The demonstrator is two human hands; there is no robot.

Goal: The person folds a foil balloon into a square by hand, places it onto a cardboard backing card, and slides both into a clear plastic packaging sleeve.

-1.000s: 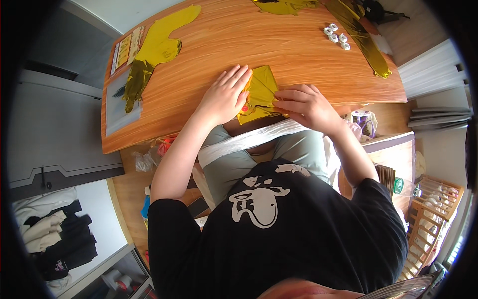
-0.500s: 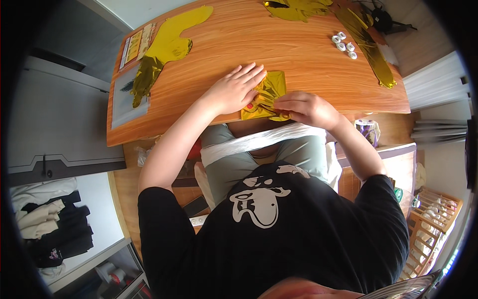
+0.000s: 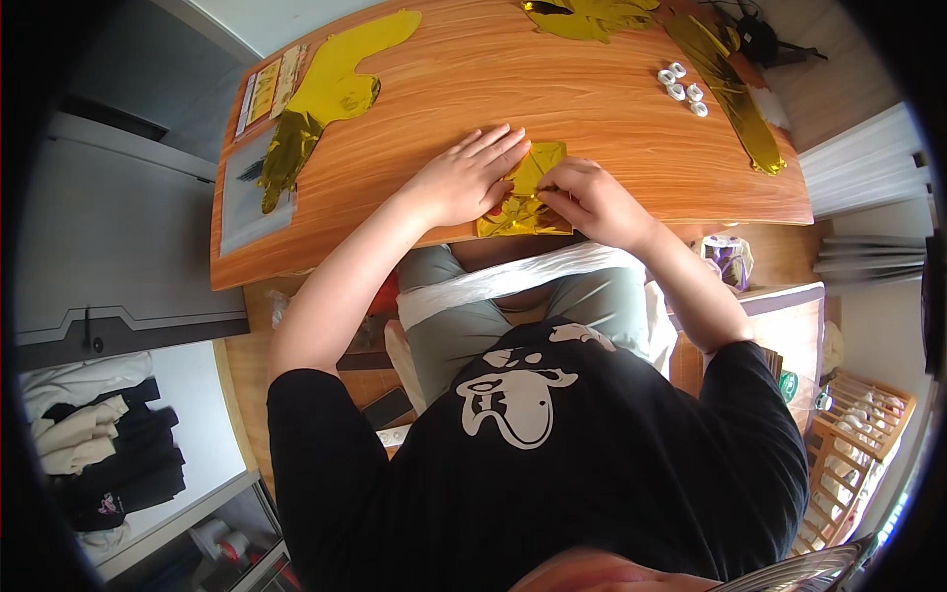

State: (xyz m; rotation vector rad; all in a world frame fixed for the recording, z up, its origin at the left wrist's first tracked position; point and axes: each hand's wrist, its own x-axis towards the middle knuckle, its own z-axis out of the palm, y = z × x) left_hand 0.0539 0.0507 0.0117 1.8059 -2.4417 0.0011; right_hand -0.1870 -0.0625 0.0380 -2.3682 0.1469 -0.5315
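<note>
A square of folded shiny gold foil (image 3: 548, 158) lies at the near edge of the wooden table (image 3: 473, 74), creased in its lower part. My left hand (image 3: 464, 181) rests flat with fingers stretched out, its thumb side over the foil's left edge. Beside the left thumb a small red spot shows on the foil. From the right, my right hand (image 3: 600, 205) reaches over the foil with thumb and forefinger pinched together on its creased middle. My fingers cover part of the foil there.
A flat gold foil balloon (image 3: 340, 79) lies at the table's left, over printed sheets. More gold foil pieces (image 3: 592, 18) lie at the far edge, and a long gold strip (image 3: 735, 99) runs down the right. Several small white rolls (image 3: 677, 91) sit beside that strip.
My right hand has moved up and slightly left, from the foil's lower right corner to its middle. The foil's lower right part now lies flatter. My left hand stays in place.
</note>
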